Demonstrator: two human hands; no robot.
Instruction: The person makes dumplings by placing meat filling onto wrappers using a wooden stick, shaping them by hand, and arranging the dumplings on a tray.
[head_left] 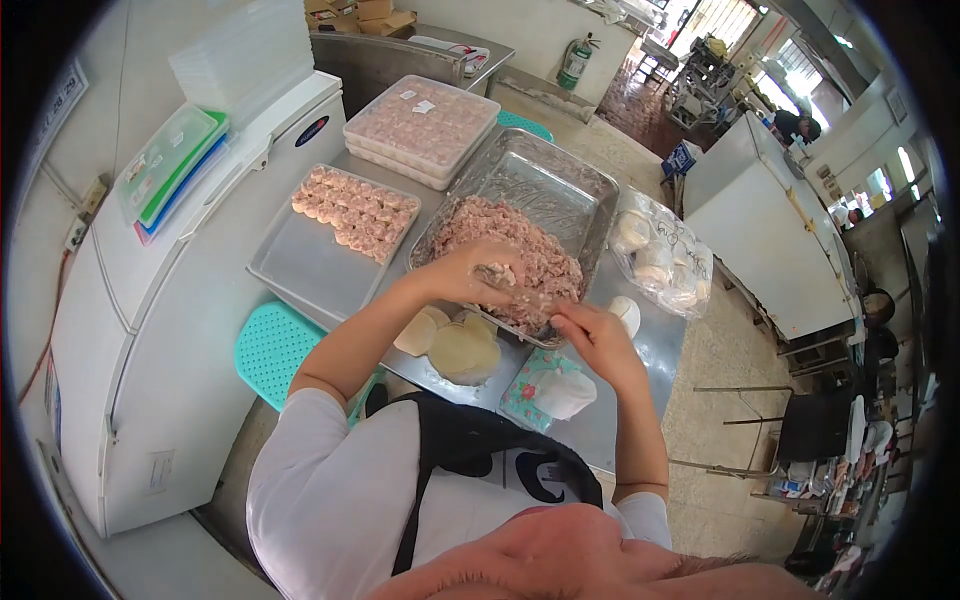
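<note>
My left hand [480, 270] is curled over the pan, its fingers closed round a small dumpling smeared with meat. My right hand [592, 335] pinches a blurred, flat spatula-like tool [535, 298], whose far end reaches the left hand. Beneath both hands, a heap of ground meat filling [520, 243] fills the near part of a deep metal pan [560, 160]. Pale round dumpling wrappers [465, 350] lie in stacks just below my left forearm. To the left, rows of open-topped dumplings [355, 210] cover part of a flat tray [315, 270].
Lidded plastic boxes [425, 125] of dumplings are stacked behind the tray. Bagged pale rounds [660, 255] lie right of the pan. A white cloth [567, 394] rests on a floral packet at the near edge. A white freezer [190, 330] stands left, beside a turquoise stool [275, 352].
</note>
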